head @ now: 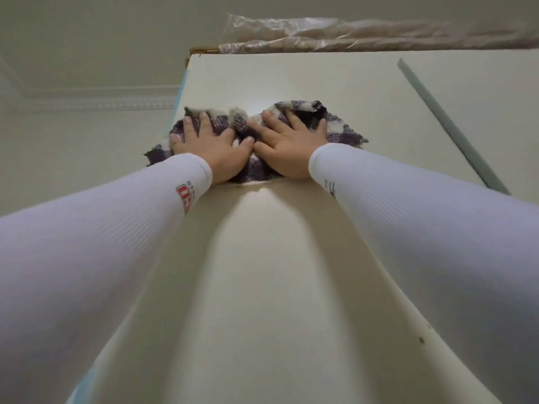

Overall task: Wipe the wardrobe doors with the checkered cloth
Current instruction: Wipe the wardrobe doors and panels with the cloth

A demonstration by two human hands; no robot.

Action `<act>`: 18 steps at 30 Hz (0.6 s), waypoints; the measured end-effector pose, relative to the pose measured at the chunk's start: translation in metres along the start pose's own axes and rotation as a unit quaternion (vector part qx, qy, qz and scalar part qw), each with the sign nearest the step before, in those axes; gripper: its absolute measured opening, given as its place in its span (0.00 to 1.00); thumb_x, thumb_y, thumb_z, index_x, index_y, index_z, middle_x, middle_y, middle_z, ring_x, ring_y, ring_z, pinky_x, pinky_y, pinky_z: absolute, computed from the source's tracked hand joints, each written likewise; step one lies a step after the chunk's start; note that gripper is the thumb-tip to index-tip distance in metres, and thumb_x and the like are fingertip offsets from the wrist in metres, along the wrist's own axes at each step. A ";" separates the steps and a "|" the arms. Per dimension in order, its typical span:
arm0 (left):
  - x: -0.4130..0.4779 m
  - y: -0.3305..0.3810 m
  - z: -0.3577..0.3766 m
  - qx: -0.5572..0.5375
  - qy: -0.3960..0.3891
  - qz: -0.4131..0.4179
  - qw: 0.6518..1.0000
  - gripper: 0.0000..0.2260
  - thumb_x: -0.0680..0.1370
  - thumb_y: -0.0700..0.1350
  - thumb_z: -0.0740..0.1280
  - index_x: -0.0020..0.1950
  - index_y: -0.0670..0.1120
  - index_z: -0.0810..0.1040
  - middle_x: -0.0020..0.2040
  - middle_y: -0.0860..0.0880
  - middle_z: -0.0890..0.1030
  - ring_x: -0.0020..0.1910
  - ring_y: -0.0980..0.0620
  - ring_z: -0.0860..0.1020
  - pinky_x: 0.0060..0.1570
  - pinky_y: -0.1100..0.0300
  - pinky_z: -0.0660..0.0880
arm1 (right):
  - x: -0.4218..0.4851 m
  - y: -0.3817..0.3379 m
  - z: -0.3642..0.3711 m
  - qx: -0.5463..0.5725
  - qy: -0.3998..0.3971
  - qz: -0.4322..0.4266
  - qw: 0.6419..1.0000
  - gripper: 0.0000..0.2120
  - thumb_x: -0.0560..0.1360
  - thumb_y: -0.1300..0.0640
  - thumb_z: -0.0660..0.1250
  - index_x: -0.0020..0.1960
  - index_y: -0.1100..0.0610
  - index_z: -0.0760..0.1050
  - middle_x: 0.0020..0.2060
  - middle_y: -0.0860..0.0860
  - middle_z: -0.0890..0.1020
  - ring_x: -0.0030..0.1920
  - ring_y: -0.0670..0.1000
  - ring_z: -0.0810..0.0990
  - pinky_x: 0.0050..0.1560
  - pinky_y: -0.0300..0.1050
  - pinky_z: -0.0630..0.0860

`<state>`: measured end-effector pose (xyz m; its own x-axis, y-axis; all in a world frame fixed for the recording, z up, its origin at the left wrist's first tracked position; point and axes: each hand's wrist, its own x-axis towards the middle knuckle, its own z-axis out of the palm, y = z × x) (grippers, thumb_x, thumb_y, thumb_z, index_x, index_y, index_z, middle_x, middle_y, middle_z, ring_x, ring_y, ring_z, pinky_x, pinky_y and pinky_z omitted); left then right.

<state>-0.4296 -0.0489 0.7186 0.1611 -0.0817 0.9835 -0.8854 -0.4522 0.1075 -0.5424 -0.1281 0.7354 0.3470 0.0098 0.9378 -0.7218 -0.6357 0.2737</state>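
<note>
I count two hands of mine, the left hand (214,150) and the right hand (287,147), both flat with fingers spread on one checkered cloth (341,129). There are two white sleeves (102,237), one per arm. I see two wardrobe doors (262,272), and one plastic-wrapped bundle (364,33) on top.

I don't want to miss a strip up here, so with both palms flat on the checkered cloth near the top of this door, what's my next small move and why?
Probably slide the checkered cloth up toward the door's top edge. Left hand and right hand press it flat on the wardrobe door, and a bare band of door shows above the cloth, just below the plastic-wrapped bundle.
</note>
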 end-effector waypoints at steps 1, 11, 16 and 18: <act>0.004 0.009 -0.002 -0.002 -0.013 0.000 1.000 0.27 0.76 0.65 0.47 0.73 0.57 0.57 0.77 0.44 0.44 0.75 0.40 0.41 0.70 0.40 0.42 | 0.000 0.012 -0.001 0.002 -0.001 0.016 1.000 0.25 0.79 0.39 0.43 0.74 0.36 0.43 0.76 0.41 0.43 0.76 0.52 0.40 0.67 0.72 0.36; -0.002 0.182 0.016 -0.016 -0.034 0.095 0.995 0.34 0.68 0.75 0.46 0.72 0.68 0.45 0.77 0.45 0.41 0.73 0.33 0.38 0.66 0.32 0.39 | -0.055 0.193 -0.016 0.008 0.019 0.155 0.988 0.26 0.79 0.39 0.44 0.75 0.41 0.43 0.77 0.46 0.44 0.76 0.54 0.42 0.73 0.60 0.43; 0.022 0.182 0.018 -0.023 -0.019 0.098 0.995 0.28 0.72 0.71 0.44 0.72 0.68 0.48 0.77 0.49 0.43 0.74 0.36 0.39 0.66 0.33 0.39 | -0.037 0.194 -0.022 0.024 0.011 0.185 0.982 0.27 0.79 0.41 0.47 0.76 0.43 0.44 0.77 0.48 0.44 0.76 0.56 0.41 0.72 0.61 0.42; 0.033 0.166 0.014 -0.032 -0.013 0.085 0.996 0.27 0.73 0.70 0.45 0.72 0.66 0.49 0.77 0.50 0.44 0.74 0.37 0.40 0.67 0.35 0.40 | -0.024 0.182 -0.024 0.036 0.002 0.201 0.979 0.28 0.78 0.41 0.47 0.76 0.43 0.44 0.77 0.48 0.43 0.75 0.58 0.39 0.72 0.64 0.40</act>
<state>-0.5653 -0.1396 0.7673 0.0174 -0.1749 0.9844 -0.9265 -0.3730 -0.0499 -0.6964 -0.2256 0.7679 0.0410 -0.2489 0.9677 -0.7558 -0.6412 -0.1329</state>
